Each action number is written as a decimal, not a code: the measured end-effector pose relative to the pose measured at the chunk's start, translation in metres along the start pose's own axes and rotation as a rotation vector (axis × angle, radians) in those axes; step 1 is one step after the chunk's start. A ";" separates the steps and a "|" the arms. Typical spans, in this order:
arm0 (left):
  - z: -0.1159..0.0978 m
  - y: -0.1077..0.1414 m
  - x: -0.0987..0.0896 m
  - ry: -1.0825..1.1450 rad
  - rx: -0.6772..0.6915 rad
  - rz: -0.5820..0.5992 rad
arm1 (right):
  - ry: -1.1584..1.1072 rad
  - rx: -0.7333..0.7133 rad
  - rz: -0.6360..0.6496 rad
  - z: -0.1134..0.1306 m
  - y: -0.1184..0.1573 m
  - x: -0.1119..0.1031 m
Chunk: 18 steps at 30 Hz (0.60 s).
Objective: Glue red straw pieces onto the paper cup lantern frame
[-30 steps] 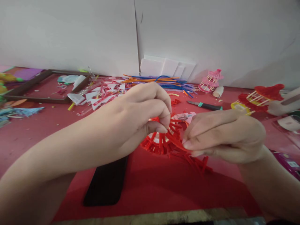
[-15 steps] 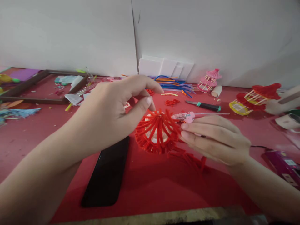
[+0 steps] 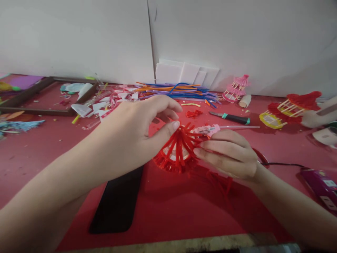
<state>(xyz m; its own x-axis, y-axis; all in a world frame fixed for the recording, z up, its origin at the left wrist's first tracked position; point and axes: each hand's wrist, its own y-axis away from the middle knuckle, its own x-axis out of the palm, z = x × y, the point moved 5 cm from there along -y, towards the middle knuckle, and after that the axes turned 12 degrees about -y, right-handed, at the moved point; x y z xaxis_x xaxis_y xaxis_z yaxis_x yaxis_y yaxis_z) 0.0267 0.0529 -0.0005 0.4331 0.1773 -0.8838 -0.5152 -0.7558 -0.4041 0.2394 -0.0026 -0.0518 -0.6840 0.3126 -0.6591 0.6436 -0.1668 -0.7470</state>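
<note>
A red craft piece (image 3: 179, 149) stands on the red table, its fuzzy strips fanning down from a peak over a pale core. My left hand (image 3: 147, 123) reaches over its upper left side, fingers curved and apart, thumb tip near the peak; nothing shows in its grasp. My right hand (image 3: 228, 153) is at the piece's right edge with fingers close together, fingertips by the strips; whether they pinch a strip is too small to tell. Just behind it lies a pink glue gun (image 3: 210, 130). Loose red strips (image 3: 219, 181) lie below my right hand.
A black phone (image 3: 117, 203) lies at the front left. Behind are a craft knife (image 3: 231, 117), coloured stems (image 3: 181, 92) and white boards (image 3: 172, 73). Small pagoda models, one pink (image 3: 237, 89), one red and yellow (image 3: 289, 109), stand right, with a purple power strip (image 3: 321, 186).
My left hand has moved right and slightly down, its thumb now near the peak. My right hand has moved left along the edge of the red piece.
</note>
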 end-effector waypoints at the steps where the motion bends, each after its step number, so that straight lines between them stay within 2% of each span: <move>1: -0.002 0.000 0.001 0.004 -0.002 0.001 | 0.001 -0.005 -0.002 -0.001 0.000 0.001; 8: -0.013 0.002 0.008 0.025 0.000 -0.014 | -0.028 0.023 -0.040 -0.003 0.000 0.004; 18: -0.021 0.005 0.013 -0.038 0.102 -0.072 | -0.026 0.052 -0.022 0.001 -0.001 0.004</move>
<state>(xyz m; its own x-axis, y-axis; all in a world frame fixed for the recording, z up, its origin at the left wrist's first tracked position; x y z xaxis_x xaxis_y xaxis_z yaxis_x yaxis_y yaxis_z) 0.0450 0.0384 -0.0097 0.4441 0.2537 -0.8593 -0.5571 -0.6729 -0.4866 0.2358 -0.0023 -0.0541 -0.7071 0.2928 -0.6437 0.6099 -0.2082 -0.7646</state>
